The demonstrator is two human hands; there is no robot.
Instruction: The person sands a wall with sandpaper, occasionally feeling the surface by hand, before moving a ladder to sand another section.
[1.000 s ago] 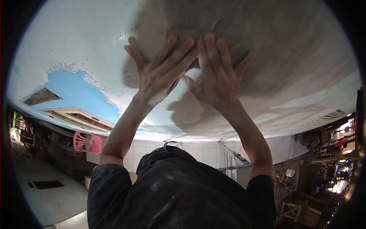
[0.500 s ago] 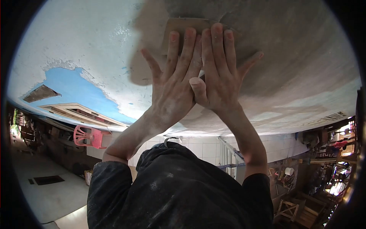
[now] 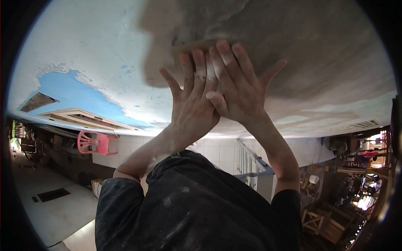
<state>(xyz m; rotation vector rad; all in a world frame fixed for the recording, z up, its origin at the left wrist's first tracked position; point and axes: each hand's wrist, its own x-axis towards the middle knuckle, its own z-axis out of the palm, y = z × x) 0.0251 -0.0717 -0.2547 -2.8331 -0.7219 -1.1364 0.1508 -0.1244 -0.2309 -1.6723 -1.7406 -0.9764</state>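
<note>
A brown sheet of sandpaper [image 3: 201, 43] lies flat against a pale, dusty plastered wall [image 3: 121, 33], mostly hidden under my fingers. My left hand [image 3: 193, 92] presses on it with outstretched fingers, its little finger spread to the left. Beside it, partly overlapping, my right hand [image 3: 238, 85] bears on the sheet too, little finger spread right and thumb crossing over the left hand. Both hands look whitish with dust. A dark shadow falls on the wall around them.
Blue paint [image 3: 79, 90] with a ragged edge shows at left, above a framed opening [image 3: 83, 117]. A pink plastic chair [image 3: 95, 143] stands on the left. A metal ladder [image 3: 251, 161] is close to my right arm. Wooden furniture [image 3: 326, 221] stands at lower right.
Both hands and the sandpaper have slid down in the view along the wall. The right fingers now tilt further left, and less of the sheet shows.
</note>
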